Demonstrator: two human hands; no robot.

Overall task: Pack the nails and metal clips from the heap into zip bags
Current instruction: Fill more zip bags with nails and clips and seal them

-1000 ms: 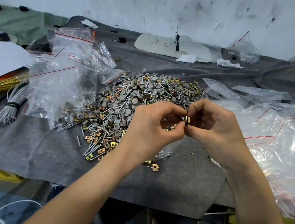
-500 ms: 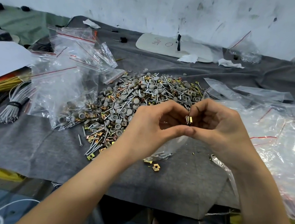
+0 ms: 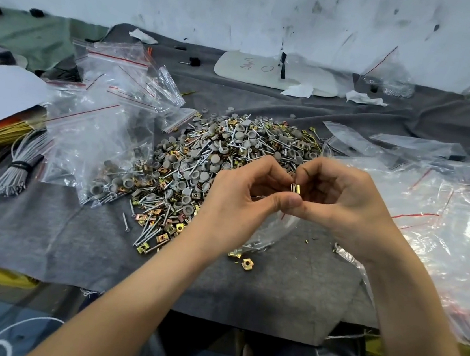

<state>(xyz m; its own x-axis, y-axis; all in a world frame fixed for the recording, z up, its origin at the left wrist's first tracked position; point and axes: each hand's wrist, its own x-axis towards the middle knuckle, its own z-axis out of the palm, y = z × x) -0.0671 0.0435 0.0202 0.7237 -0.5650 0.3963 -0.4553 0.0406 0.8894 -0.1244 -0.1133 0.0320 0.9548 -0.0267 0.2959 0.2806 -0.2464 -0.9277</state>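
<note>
Grey felt cloth (image 3: 44, 228); fingers (image 3: 285, 201) pinching: L hand (image 3: 238, 211) clear zip bag (image 3: 276, 233), R hand (image 3: 353, 213) brass clips (image 3: 296, 188).

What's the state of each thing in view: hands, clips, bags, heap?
Left hand, pinches the small clear zip bag.
Right hand, pinches the brass metal clips.
Brass metal clips, held between the fingertips, above the bag.
Small clear zip bag, hangs under the hands, partly filled.
Heap of grey-capped nails and brass clips, loose on the grey felt cloth.
Bundle of grey wires, tied.

The left hand (image 3: 233, 204) hides the heap's (image 3: 200, 159) near edge; fingers (image 3: 312, 174) cover most of 1 clip (image 3: 296, 189) and the zip bag's (image 3: 277, 230) mouth.
</note>
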